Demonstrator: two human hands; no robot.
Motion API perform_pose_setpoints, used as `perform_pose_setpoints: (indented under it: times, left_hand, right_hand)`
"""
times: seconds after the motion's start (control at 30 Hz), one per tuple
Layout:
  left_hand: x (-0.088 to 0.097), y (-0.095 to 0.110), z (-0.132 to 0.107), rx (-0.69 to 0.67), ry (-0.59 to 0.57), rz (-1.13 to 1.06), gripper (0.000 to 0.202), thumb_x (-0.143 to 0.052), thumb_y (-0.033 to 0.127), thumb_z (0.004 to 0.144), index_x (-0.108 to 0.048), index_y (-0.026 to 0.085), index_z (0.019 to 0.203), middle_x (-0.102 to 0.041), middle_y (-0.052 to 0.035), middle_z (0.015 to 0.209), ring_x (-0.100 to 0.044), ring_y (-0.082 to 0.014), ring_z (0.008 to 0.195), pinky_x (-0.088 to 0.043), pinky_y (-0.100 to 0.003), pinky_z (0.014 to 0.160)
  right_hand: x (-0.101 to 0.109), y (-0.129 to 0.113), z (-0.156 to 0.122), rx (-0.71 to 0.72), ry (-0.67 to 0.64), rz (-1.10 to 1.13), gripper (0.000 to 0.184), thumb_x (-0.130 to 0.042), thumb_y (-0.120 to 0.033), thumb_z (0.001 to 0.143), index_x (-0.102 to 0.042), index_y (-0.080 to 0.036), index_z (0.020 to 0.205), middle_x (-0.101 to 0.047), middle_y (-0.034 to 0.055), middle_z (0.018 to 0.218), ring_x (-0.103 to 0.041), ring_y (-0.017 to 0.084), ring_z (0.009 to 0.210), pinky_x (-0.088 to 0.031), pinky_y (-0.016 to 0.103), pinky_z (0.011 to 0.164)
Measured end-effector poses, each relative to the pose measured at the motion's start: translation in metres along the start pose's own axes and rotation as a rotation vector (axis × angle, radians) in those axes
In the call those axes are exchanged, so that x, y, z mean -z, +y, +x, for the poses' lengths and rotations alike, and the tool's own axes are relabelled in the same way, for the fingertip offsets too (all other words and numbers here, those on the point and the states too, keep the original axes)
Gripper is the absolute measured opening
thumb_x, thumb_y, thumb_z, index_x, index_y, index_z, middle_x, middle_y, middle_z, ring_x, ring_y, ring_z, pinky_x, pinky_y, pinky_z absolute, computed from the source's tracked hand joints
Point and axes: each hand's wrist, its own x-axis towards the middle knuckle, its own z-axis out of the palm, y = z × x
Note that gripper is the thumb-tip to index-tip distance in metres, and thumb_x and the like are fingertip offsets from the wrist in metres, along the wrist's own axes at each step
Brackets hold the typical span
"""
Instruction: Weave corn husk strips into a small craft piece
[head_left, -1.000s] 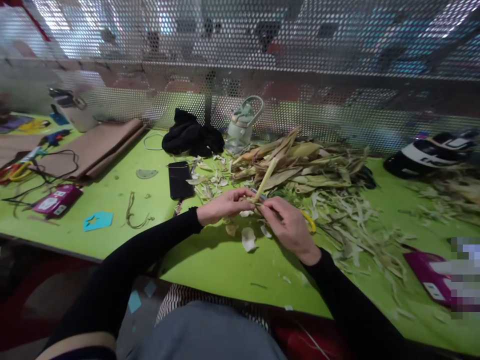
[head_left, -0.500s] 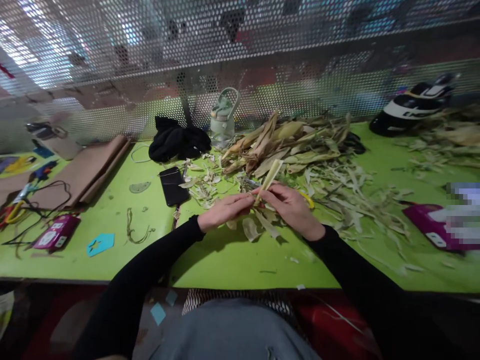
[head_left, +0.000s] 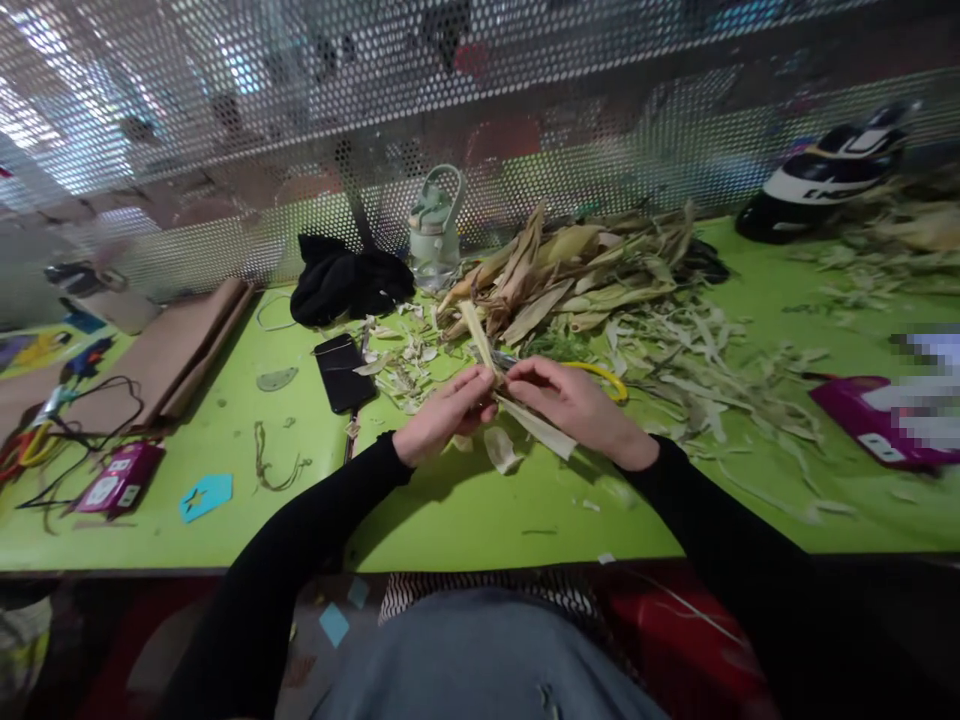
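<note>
A: Item one, the hands?
B: Left hand: thumb and fingers pinched on a pale husk strip, near its lower end. Right hand: fingers drawn narrow against the same spot; whether anything is gripped there cannot be told, the contact being covered.

A: Item two, the strip?
B: Projected from between the fingertips, away from the body and slightly leftward, towards the husk pile. A second pale length is seen slanting out below the right hand; whether it is joined to the first cannot be made out.

A: Surroundings?
B: Scissors, yellow-handled, placed just beyond the right hand and partly hidden by it. Shreds, scattered to its right. Phone, dark-screened, laid beyond and left of the left hand. Curled scrap, one, placed just nearer the body than the fingertips.

A: Hazards, as judged?
B: Splitting along the grain, should the dry-looking strip be bent sharply at the pinch. Slippage, should the left pinch be loosened while the lower length is tugged. Snagging, should the scissors be brushed by the right knuckles. Mislaying, should the strip be dropped among like-coloured shreds.
</note>
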Motion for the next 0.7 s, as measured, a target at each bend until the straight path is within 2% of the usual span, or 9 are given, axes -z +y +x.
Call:
perform_pose_setpoints:
  times: [0.07,0.17,0.3,0.43,0.57,0.7]
  left_hand:
    - [0.001,0.000,0.001,-0.013,0.041,-0.015,0.038,-0.058,0.055,0.091,-0.045,0.020,0.085,-0.049,0.0068,0.060,-0.027,-0.0033,0.043,-0.017,-0.016,0.042]
    - [0.003,0.002,0.002,0.005,0.033,-0.014,0.037,-0.059,0.053,0.090,-0.045,0.020,0.083,-0.049,0.0068,0.058,-0.029,-0.0035,0.043,-0.017,-0.017,0.042]
    - [0.005,0.005,0.001,0.028,-0.010,0.024,0.042,-0.064,0.058,0.085,-0.054,0.018,0.088,-0.034,0.0106,0.051,-0.023,-0.0039,0.041,-0.012,-0.019,0.042]
    - [0.004,0.004,0.001,0.065,-0.042,-0.028,0.036,-0.068,0.051,0.083,-0.056,0.017,0.084,-0.030,0.0113,0.047,-0.021,-0.0042,0.040,-0.010,-0.021,0.041]
    - [-0.002,0.002,0.001,0.007,0.085,-0.149,0.028,-0.064,0.040,0.088,-0.049,0.019,0.079,-0.026,0.0116,0.047,-0.018,-0.0039,0.040,-0.010,-0.022,0.041]
    - [-0.009,0.005,0.001,-0.070,0.183,-0.173,0.022,-0.061,0.029,0.091,-0.049,0.017,0.076,-0.029,0.0103,0.049,-0.021,-0.0035,0.041,-0.011,-0.022,0.042]
  right_hand:
    - [0.003,0.002,-0.001,0.074,-0.040,-0.115,0.025,-0.058,-0.043,0.093,-0.067,-0.020,0.092,-0.070,0.0055,0.091,-0.063,0.019,0.081,-0.046,0.030,0.074]
    - [0.004,0.005,-0.001,0.151,-0.075,-0.217,0.027,-0.053,-0.041,0.096,-0.068,-0.020,0.090,-0.070,0.0065,0.087,-0.063,0.019,0.079,-0.045,0.031,0.073]
    - [0.004,0.006,-0.001,0.157,-0.097,-0.250,0.025,-0.051,-0.036,0.095,-0.066,-0.018,0.085,-0.068,0.0059,0.081,-0.059,0.017,0.071,-0.042,0.029,0.066]
    - [0.006,0.001,-0.002,0.157,-0.128,-0.236,0.025,-0.053,-0.035,0.092,-0.059,-0.020,0.073,-0.062,0.0017,0.071,-0.052,0.014,0.062,-0.037,0.028,0.061]
    - [0.011,-0.006,-0.004,0.105,-0.156,-0.158,0.026,-0.054,-0.032,0.091,-0.056,-0.022,0.067,-0.056,-0.0011,0.065,-0.048,0.013,0.060,-0.036,0.028,0.060]
    - [0.018,-0.010,-0.008,0.037,-0.181,-0.093,0.028,-0.054,-0.034,0.090,-0.054,-0.022,0.066,-0.052,-0.0012,0.063,-0.045,0.014,0.059,-0.034,0.028,0.057]
